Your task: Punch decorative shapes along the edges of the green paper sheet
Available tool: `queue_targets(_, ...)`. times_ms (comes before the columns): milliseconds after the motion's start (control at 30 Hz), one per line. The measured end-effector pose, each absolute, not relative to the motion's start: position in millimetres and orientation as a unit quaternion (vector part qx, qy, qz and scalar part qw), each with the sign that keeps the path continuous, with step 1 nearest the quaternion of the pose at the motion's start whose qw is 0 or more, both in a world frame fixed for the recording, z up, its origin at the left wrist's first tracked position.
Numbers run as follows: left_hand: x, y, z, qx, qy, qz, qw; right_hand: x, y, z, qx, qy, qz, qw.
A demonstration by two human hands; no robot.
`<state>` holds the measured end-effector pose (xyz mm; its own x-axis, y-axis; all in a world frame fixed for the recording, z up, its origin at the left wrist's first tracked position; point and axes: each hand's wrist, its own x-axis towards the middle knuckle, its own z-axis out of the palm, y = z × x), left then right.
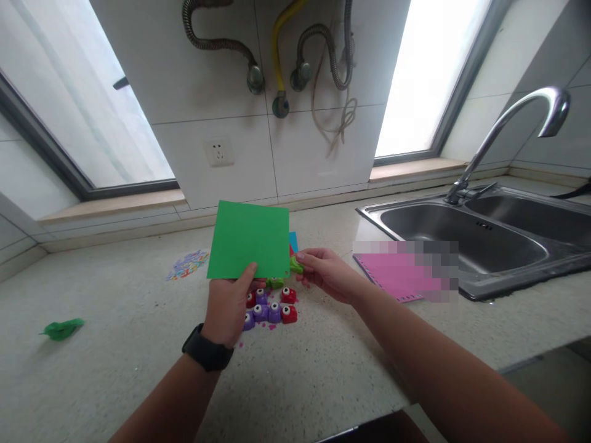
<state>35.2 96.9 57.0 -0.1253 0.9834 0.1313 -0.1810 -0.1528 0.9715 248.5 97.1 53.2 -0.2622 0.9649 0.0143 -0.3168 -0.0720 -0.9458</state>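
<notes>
A single head-worn camera looks forward and down from close above the surface, facing the tiled wall between two windows, with the sink off to the right

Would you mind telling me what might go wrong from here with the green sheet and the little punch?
1. The left hand pinches the square green paper sheet only at its lower edge, so it may bend or slip as the small green craft punch in the right hand bites its corner.
2. The punch sits at the very edge, so it may cut a partial shape.
3. Cut-outs could scatter among the red and purple punches on the speckled countertop.
</notes>
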Motion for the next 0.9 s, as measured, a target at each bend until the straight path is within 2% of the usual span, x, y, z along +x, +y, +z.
queue_targets(167,35,101,42,0.499,0.485,0.566,0.442,256,96,49,-0.334,-0.474,0.657,0.481)
queue_targets(400,24,113,38,0.499,0.482,0.560,0.453,252,96,40,-0.329,-0.465,0.681,0.460)
queue_targets(900,31,104,55,0.527,0.550,0.497,0.417,249,101,32,-0.293,-0.472,0.709,0.434)
